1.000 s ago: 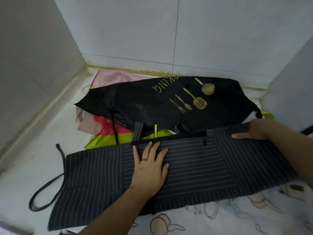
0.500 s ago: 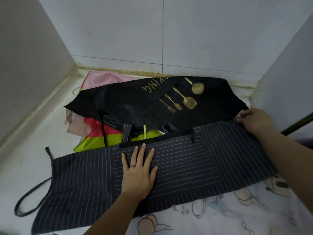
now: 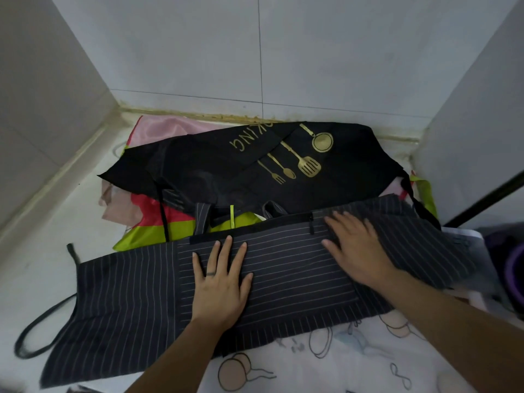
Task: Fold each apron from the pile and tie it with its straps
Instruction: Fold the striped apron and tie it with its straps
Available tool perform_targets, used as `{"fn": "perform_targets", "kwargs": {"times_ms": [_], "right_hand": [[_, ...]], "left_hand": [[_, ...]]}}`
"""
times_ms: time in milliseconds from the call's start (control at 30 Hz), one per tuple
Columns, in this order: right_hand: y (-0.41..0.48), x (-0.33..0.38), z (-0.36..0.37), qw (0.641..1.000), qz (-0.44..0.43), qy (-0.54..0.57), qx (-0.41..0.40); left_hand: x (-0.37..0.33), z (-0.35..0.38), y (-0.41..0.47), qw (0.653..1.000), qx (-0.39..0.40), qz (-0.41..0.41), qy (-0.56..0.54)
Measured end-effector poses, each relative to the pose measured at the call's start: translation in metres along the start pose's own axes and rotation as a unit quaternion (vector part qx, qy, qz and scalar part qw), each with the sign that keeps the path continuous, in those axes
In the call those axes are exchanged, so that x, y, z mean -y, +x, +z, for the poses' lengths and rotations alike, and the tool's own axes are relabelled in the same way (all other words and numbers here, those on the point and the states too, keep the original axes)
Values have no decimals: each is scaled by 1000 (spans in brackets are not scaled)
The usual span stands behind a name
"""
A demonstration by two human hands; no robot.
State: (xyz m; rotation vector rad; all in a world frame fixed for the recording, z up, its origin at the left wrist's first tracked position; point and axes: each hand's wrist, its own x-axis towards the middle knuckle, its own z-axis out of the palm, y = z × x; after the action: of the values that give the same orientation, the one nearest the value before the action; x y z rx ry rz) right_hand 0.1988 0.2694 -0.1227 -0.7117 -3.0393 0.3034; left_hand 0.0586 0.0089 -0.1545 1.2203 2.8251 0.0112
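Observation:
A dark pinstriped apron (image 3: 127, 293) lies folded lengthwise in a long band across the white floor. My left hand (image 3: 221, 282) presses flat on its middle, fingers spread, a ring on one finger. My right hand (image 3: 354, 248) lies flat on the band further right, fingers straight and pointing left. The apron's black strap (image 3: 37, 333) loops on the floor at the left end. Behind the band sits the pile: a black apron with gold utensil print (image 3: 255, 165) on top of red, lime and pink aprons (image 3: 153, 225).
Grey tiled walls (image 3: 198, 52) close in the back and both sides. A white cloth with cartoon drawings (image 3: 326, 361) lies under the band in front. A purple object (image 3: 513, 268) and a dark bar (image 3: 482, 199) are at the right edge.
My right hand left the apron's far right corner and moved left, now lying flat on the band near my left hand. The left hand stayed pressed on the middle.

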Motion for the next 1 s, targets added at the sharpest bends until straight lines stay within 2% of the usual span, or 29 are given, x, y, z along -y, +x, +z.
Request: {"fn": "perform_targets", "kwargs": {"times_ms": [67, 133, 233, 267, 333, 400, 467, 533, 633, 733, 800, 833, 900, 933, 1000], "right_hand": [[7, -30, 0, 999, 46, -14, 23], [16, -54, -8, 995, 80, 7, -60], [28, -68, -31, 960, 190, 84, -190], [31, -70, -40, 949, 231, 102, -191], [37, -79, -49, 936, 298, 124, -138], [41, -86, -49, 934, 316, 144, -80], [46, -89, -49, 931, 301, 188, -89], [52, -88, -57, 903, 329, 247, -126], [63, -91, -70, 868, 372, 274, -183], [69, -88, -75, 884, 376, 224, -164], [66, -74, -76, 911, 363, 127, -147], [61, -61, -74, 930, 329, 65, -151], [47, -24, -61, 965, 187, -5, -183], [36, 0, -51, 977, 99, 0, -187], [10, 44, -24, 988, -85, 12, -127]], "left_hand": [[0, 1, 0, 1000, 0, -1, 3], [0, 1, 0, 1000, 2, -1, 3], [0, 1, 0, 1000, 4, -4, 3], [0, 1, 0, 1000, 5, -5, 4], [0, 1, 0, 1000, 7, -6, 3], [0, 1, 0, 1000, 7, -7, 1], [-1, 0, 0, 1000, 8, -8, 0], [-1, 0, 0, 1000, 7, -8, 0], [-1, 0, 0, 1000, 8, -5, 0], [0, 0, 1, 1000, 11, -5, 3], [0, 0, 1, 1000, 13, -7, 5], [0, 0, 1, 1000, 17, -9, 5], [-1, -1, 0, 1000, 23, -13, 3], [-1, -2, 0, 1000, 22, -13, 2], [-1, -2, 1, 1000, 18, -10, -1]]}}
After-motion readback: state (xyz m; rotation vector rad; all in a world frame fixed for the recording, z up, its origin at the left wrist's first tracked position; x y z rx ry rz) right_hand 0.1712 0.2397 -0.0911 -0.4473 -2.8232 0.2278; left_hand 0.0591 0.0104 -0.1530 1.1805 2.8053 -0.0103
